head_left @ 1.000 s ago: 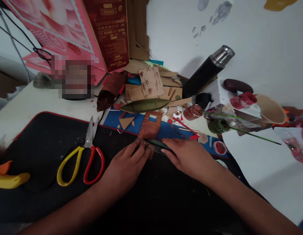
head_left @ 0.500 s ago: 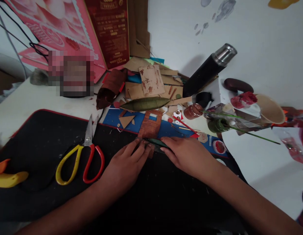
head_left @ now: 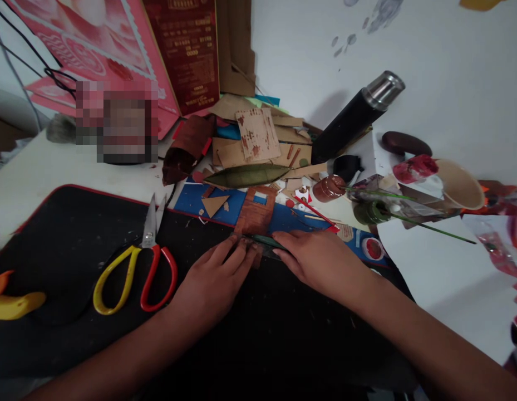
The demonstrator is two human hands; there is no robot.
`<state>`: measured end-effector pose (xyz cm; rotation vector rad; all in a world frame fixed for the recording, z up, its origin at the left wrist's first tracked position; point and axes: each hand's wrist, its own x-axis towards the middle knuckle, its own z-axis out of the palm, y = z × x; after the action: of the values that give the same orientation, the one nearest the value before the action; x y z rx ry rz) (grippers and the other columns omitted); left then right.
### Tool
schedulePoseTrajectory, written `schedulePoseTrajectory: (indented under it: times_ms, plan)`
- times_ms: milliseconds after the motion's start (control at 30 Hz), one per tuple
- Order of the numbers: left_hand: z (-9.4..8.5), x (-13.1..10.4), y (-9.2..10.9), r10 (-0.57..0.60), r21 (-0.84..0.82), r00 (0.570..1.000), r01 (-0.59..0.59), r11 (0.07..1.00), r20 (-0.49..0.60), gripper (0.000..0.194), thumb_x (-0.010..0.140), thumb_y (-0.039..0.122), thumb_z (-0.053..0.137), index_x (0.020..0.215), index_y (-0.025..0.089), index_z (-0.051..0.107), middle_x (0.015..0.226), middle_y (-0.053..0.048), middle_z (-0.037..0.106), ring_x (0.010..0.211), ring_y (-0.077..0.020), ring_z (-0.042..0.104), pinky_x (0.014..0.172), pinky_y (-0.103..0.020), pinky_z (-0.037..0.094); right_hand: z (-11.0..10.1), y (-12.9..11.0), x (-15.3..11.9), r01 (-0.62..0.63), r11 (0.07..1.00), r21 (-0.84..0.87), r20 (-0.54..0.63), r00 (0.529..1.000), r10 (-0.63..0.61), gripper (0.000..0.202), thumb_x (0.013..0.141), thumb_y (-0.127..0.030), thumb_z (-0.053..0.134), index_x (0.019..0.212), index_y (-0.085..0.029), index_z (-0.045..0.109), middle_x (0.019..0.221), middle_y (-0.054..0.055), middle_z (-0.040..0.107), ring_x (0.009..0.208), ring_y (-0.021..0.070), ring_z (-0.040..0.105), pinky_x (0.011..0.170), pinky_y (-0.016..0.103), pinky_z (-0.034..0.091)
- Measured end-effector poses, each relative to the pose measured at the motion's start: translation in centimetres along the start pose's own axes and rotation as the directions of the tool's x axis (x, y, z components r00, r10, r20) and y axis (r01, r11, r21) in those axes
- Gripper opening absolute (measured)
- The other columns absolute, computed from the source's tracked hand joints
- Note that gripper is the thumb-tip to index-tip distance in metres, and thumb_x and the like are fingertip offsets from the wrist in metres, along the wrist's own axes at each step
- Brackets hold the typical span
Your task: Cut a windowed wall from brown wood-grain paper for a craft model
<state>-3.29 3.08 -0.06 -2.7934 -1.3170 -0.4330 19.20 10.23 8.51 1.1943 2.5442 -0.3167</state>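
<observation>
My left hand [head_left: 214,273] lies with its fingers stretched out, pressing down on a brown-painted cardboard piece [head_left: 254,214] with a square cut-out near its far end. Its near end is partly hidden under my fingertips. Pinched in my right hand [head_left: 316,256] is a slim dark green tool [head_left: 264,240], perhaps a craft knife, its tip pointing left at the left fingertips. Beneath the tool shows a clear strip [head_left: 269,252], possibly a ruler. Open scissors [head_left: 148,239] with one yellow and one red handle rest left of my left hand on the black mat [head_left: 258,334].
Behind the mat lie a cardboard triangle [head_left: 216,206], a green leaf-shaped piece [head_left: 247,175] and stacked cardboard scraps [head_left: 258,133]. To the right stand a black thermos [head_left: 350,120], a brown paint jar [head_left: 328,189] and a green paint jar [head_left: 369,213]. A yellow-orange object [head_left: 18,305] sits far left.
The view has shifted very slightly. Both hands keep almost the same place and hold, with the green tool still by the left fingertips.
</observation>
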Motion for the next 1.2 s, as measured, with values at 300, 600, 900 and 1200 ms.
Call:
schedulePoseTrajectory:
  times_ms: [300, 600, 900, 1200]
  plan:
    - [-0.1, 0.1, -0.1, 0.020, -0.018, 1.000, -0.020, 1.000, -0.005, 0.052, 0.091, 0.007, 0.052, 0.142, 0.008, 0.060, 0.132, -0.013, 0.070, 0.126, -0.0340, 0.059, 0.092, -0.043, 0.060, -0.9, 0.1, 0.8, 0.026, 1.000, -0.005, 0.070, 0.997, -0.025, 0.018, 0.106, -0.029, 0.053, 0.113, -0.019, 0.066, 0.095, 0.006, 0.077, 0.073, 0.0213, 0.069, 0.058, 0.034, 0.026]
    - [-0.3, 0.2, -0.1, 0.011, -0.011, 1.000, -0.011, 1.000, 0.024, 0.053, 0.092, 0.008, 0.051, 0.143, 0.009, 0.061, 0.134, -0.012, 0.070, 0.128, -0.0337, 0.059, 0.093, -0.042, 0.060, -1.8, 0.1, 1.3, 0.069, 0.995, -0.067, 0.094, 0.994, -0.062, 0.015, 0.104, -0.024, 0.054, 0.113, -0.018, 0.065, 0.088, 0.007, 0.076, 0.069, 0.0210, 0.069, 0.056, 0.033, 0.026]
    - [0.0, -0.1, -0.2, -0.017, -0.048, 0.999, 0.019, 0.999, 0.028, 0.053, 0.093, 0.010, 0.053, 0.146, 0.012, 0.058, 0.136, -0.012, 0.069, 0.129, -0.0324, 0.058, 0.090, -0.041, 0.060, -2.0, -0.3, 1.2, 0.078, 0.989, -0.125, 0.112, 0.992, -0.064, 0.019, 0.101, -0.015, 0.052, 0.115, -0.016, 0.065, 0.084, 0.008, 0.074, 0.065, 0.0203, 0.066, 0.055, 0.031, 0.030]
    - [-0.2, -0.1, -0.2, -0.030, -0.059, 0.999, 0.032, 0.998, 0.031, 0.050, 0.095, 0.010, 0.050, 0.144, 0.015, 0.060, 0.136, -0.011, 0.070, 0.127, -0.0310, 0.058, 0.087, -0.041, 0.062, -2.0, -0.1, 0.6, 0.043, 0.992, -0.120, 0.137, 0.990, -0.027, 0.014, 0.103, -0.019, 0.053, 0.112, -0.018, 0.064, 0.086, 0.007, 0.074, 0.062, 0.0197, 0.067, 0.051, 0.032, 0.025]
